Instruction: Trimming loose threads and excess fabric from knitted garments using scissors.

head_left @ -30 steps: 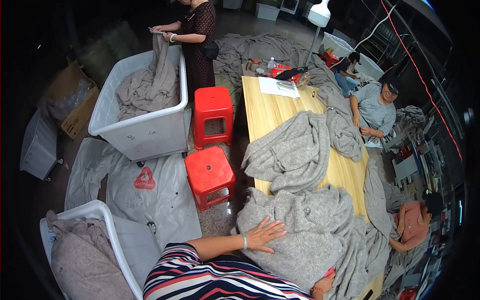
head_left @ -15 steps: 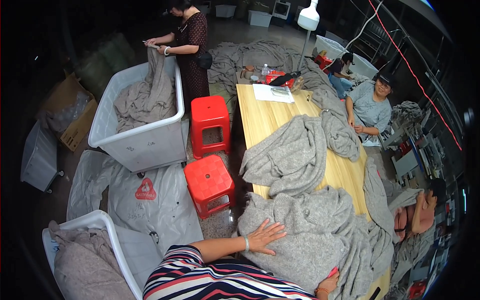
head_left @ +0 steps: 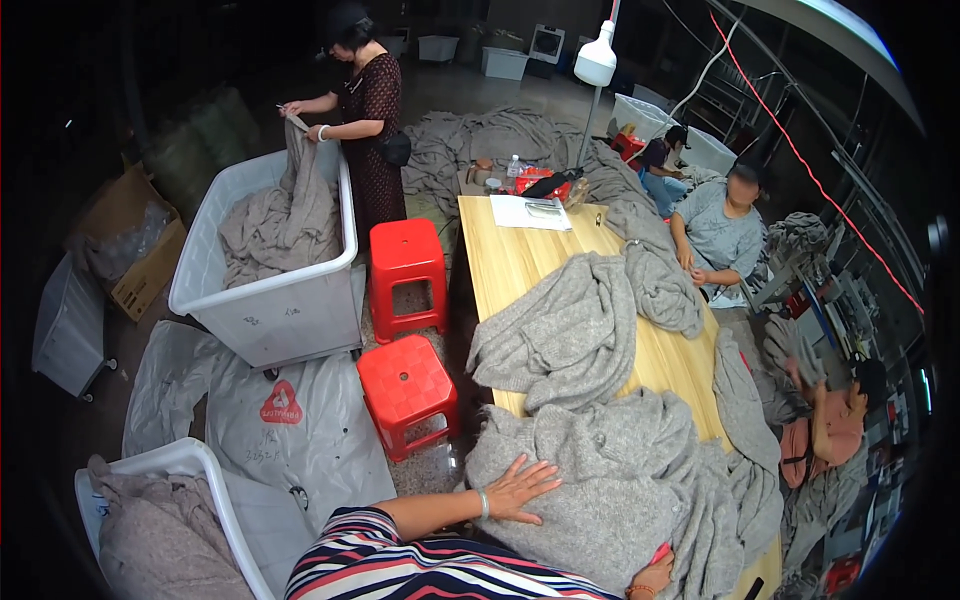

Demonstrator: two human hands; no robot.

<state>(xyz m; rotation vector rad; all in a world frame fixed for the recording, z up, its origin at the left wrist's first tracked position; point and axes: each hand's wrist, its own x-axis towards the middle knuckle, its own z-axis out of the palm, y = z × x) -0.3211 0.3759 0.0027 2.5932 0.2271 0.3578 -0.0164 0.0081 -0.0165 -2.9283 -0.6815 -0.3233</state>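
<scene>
Two white wheeled bins holding knit cloth stand on the left: the nearer bin (head_left: 262, 505) at eight o'clock, the farther bin (head_left: 300, 330) a little past nine, where a co-worker in dark clothing (head_left: 375, 110) lifts a length of it. Two red stools (head_left: 405, 370) stand between the farther bin and the wooden table (head_left: 500, 250), from about nine round to seven. Toward six o'clock the left hand (head_left: 520, 492) lies palm down, fingers spread apart, on the grey knit heap (head_left: 610, 500), which sits at five o'clock over the table's near end. The heap looks soft, limp and fuzzy, hardly slippery; one layer should be light, but the bulk may be heavy and sag, and its loops could snag. Gathering thick folds with full palms seems safer than pinching one edge. At the heap's lower margin, the right hand (head_left: 652, 575) rests beside a sliver of red (head_left: 661, 551); whether its partly hidden fingers are clamped on anything, I cannot tell. At four o'clock, a co-worker in pink (head_left: 835, 430) is beside more knit.
</scene>
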